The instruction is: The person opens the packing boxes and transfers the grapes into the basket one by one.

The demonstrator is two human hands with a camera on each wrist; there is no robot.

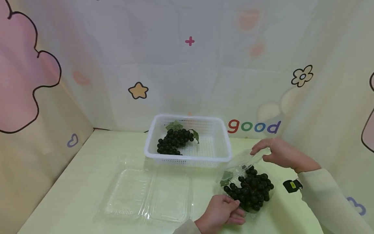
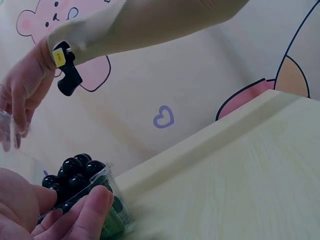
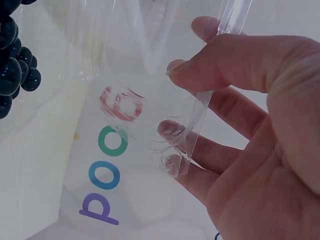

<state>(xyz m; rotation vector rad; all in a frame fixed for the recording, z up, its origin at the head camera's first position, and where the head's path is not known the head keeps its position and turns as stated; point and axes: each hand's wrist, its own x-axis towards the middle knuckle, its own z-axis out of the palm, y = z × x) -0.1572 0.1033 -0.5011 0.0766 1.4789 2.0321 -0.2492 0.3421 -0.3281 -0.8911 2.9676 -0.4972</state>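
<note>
At the near right of the table (image 1: pixel 87 172), we list first our two hands. Item: our left hand (image 1: pixel 222 211), at the near side of a clear container (image 2: pixel 118 192), thumb and fingers bent together, narrow, pinching its rim. Item: our right hand (image 1: pixel 280 154), farther off and to the right, thumb on one face and fingers on the other, pinching the raised edge of the lid (image 1: pixel 242 161). Item: one bunch of dark grapes (image 1: pixel 254 191), lying in the container's base below the tilted lid, with a green leaf (image 1: pixel 226 178) at its left. Item: a black device (image 1: pixel 292 186) with a yellow label, at our right wrist, beside a pale sleeve (image 1: pixel 330 191).

To the left we record a second clear container (image 1: pixel 168 195), lying flat and spread open, its two halves side by side. Farther back, near the middle, we enter a white basket (image 1: pixel 208 146) with perforated walls; a second bunch (image 1: pixel 175 139), dark with green leaves, lies in its left part.

Behind all, at the far side, we note a pale backdrop (image 1: pixel 175 65) printed with a star, a flower and the word "good".
</note>
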